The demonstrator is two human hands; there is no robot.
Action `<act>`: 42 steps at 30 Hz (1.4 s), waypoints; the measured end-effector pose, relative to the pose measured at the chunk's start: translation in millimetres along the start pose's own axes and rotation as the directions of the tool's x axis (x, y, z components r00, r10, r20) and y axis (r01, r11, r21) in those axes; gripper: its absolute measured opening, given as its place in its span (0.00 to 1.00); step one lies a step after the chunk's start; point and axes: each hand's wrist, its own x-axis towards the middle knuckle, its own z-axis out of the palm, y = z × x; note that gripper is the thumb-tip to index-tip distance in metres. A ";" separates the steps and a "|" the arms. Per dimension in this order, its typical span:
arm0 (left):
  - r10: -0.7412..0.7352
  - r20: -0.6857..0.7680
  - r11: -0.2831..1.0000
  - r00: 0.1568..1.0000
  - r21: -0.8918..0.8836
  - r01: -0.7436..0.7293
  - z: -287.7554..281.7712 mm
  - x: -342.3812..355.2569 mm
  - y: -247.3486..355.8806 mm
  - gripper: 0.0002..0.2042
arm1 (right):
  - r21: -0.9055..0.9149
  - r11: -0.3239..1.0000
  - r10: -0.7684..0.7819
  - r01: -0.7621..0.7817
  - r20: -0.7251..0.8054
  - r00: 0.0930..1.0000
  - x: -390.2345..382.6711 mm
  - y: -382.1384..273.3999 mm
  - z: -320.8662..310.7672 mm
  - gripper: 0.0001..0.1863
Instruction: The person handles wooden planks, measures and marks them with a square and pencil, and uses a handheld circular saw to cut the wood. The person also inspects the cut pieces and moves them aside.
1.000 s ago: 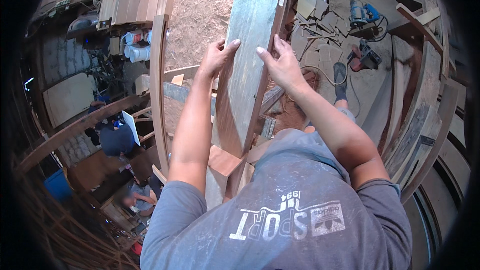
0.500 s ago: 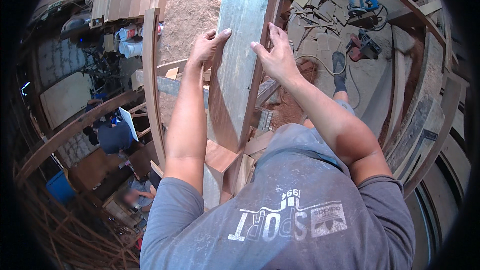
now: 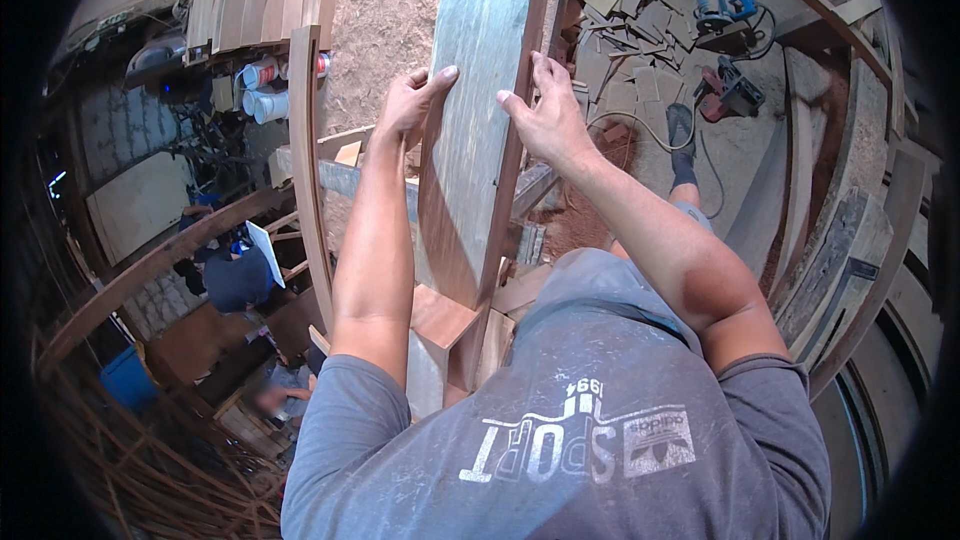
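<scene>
A long, flat wooden board [image 3: 478, 130] with a greyish face and reddish-brown edges lies lengthwise in front of me. My left hand [image 3: 412, 102] grips its left edge, thumb on the top face and fingers hidden beneath. On the opposite edge is my right hand [image 3: 550, 118], its thumb at the top corner and its fingers along the side. The board's near end meets a shorter reddish wood block [image 3: 445, 316] close to my body. Shadow falls across the lower part of the board.
An upright timber [image 3: 306, 170] stands left of my left arm. Thin wood offcuts [image 3: 640, 20] litter the ground at the far right, near a blue power tool [image 3: 725, 2] and a red-and-black one [image 3: 730, 90] with cords. Two people are at the lower left, one in dark clothing [image 3: 238, 280].
The board and both hands stay almost in place, with the board's far end slightly lower in the picture. The view has shifted a little, and both hands keep their hold.
</scene>
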 end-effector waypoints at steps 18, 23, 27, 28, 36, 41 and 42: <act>0.075 -0.060 0.996 0.995 -0.043 -0.078 -4.4 5.1 -15.2 0.21 | 0.027 0.990 -0.133 0.138 -0.126 0.983 -12.6 15.7 19.5 0.44; 0.013 -0.079 0.995 0.997 -0.094 -0.020 2.0 -1.0 -6.8 0.22 | -0.012 0.987 -0.162 0.162 -0.124 0.979 -13.5 15.3 18.2 0.42; -0.001 -0.085 0.997 0.996 -0.077 -0.005 2.6 -3.0 -5.3 0.24 | -0.046 0.982 -0.185 0.181 -0.112 0.976 -13.4 16.0 16.9 0.42; -0.004 -0.080 0.996 0.997 -0.084 -0.003 1.6 -2.5 -6.4 0.25 | -0.060 0.981 -0.190 0.185 -0.105 0.976 -12.7 16.9 16.4 0.42; 0.026 -0.083 1.000 0.996 -0.005 -0.027 -0.2 -2.8 -7.1 0.29 | -0.144 0.964 -0.240 0.225 -0.096 0.966 -10.1 22.6 17.2 0.44; 0.104 -0.048 0.979 0.993 0.183 -0.094 -16.0 -24.9 -27.5 0.36 | -0.107 0.961 -0.256 0.254 -0.008 0.967 -37.1 30.9 23.9 0.50; 0.078 -0.053 0.942 0.996 0.332 -0.056 -11.4 -41.6 -16.6 0.38 | -0.104 0.964 -0.248 0.247 -0.003 0.969 -47.4 34.2 25.9 0.50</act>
